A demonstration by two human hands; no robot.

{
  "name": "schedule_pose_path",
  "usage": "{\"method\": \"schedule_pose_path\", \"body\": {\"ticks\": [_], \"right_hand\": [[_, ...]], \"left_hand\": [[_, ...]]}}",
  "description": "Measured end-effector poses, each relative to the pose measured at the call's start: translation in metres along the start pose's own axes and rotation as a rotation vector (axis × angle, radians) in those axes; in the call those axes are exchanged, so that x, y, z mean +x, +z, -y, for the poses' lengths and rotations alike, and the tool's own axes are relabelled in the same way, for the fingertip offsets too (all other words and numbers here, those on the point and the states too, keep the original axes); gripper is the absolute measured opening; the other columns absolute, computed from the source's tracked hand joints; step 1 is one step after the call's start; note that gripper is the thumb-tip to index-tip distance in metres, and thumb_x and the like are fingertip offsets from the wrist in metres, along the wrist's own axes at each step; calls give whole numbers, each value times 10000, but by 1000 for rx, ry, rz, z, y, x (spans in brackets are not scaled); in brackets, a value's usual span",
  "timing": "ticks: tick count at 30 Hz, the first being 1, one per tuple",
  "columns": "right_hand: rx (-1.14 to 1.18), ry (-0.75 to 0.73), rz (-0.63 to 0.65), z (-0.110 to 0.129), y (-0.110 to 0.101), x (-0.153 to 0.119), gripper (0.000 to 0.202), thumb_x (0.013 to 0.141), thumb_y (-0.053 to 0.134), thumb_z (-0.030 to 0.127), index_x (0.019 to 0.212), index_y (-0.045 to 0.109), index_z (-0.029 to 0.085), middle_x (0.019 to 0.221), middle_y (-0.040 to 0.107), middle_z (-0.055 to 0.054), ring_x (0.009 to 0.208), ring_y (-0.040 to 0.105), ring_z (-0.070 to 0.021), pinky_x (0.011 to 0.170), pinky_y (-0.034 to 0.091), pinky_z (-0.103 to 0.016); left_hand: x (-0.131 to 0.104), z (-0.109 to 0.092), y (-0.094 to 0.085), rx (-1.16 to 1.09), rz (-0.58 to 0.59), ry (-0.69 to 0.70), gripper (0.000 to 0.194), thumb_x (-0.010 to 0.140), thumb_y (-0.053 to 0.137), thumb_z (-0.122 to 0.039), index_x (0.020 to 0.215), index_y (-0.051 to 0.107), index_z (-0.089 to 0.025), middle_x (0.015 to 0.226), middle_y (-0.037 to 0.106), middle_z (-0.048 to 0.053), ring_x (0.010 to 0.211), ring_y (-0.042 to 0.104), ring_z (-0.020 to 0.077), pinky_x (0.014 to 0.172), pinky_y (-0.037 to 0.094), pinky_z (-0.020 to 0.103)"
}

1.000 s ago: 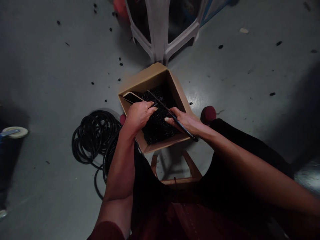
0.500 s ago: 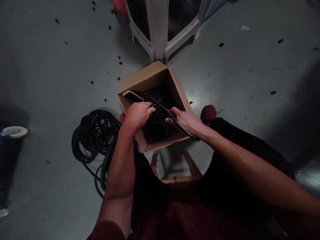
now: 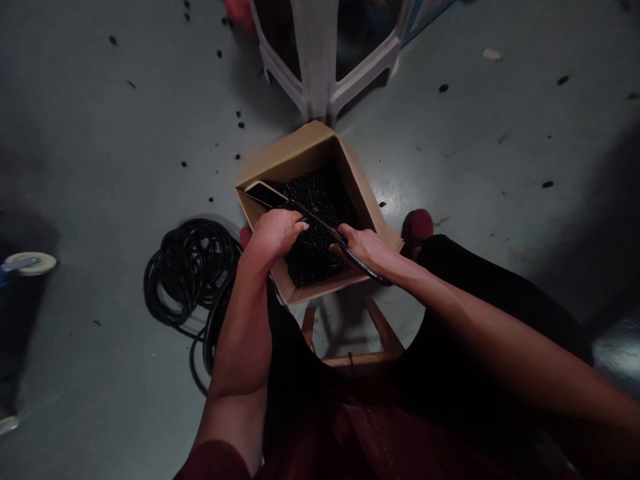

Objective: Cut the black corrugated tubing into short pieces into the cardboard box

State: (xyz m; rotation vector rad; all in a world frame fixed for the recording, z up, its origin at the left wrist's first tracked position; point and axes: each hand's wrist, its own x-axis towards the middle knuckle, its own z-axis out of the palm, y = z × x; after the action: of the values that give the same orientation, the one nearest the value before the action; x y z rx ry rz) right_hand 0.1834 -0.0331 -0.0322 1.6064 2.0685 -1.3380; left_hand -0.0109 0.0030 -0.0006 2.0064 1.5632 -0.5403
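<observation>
Over the open brown cardboard box (image 3: 361, 190), my left hand (image 3: 276, 235) grips the ribbed black tube (image 3: 303, 219), likely light, springy and slick, best pinched near its end, my right hand (image 3: 364, 247) clasping the long dark thin-bladed tool (image 3: 369, 270).

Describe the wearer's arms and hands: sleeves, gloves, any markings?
Both the left hand and right hand are bare: no gloves. The forearms are uncovered too. A dark red sleeve ends on the left upper arm; the right sleeve's edge is lost in shadow. No ring, watch or marking can be made out in this dim light.
</observation>
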Motion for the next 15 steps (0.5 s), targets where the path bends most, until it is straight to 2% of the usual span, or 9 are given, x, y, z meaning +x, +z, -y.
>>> {"method": "schedule_pose_path", "body": {"ticks": [7,11,15], "right_hand": [[-33,-8,23,-4,7,3,328,884,414,472,1037,554,218,760,637,-76,682,585,-219,588,300,-290],[-5,-5,-5,-8,9,5,302,873,434,478,976,562,225,681,590,-44,626,549,-200,556,278,-284],[122,6,-57,-11,6,8,273,854,476,481,924,544,226,655,551,-16,606,520,-182,546,291,-276]], "left_hand": [[3,6,8,30,50,-6,348,906,420,-348,960,708,-161,1004,715,131,914,648,259,705,407,304],[2,6,6,6,36,-20,348,907,414,-330,949,712,-155,985,715,121,891,644,232,711,416,288],[1,2,0,-101,38,12,339,896,429,-320,954,711,-140,946,714,106,852,635,211,701,424,274]]}}
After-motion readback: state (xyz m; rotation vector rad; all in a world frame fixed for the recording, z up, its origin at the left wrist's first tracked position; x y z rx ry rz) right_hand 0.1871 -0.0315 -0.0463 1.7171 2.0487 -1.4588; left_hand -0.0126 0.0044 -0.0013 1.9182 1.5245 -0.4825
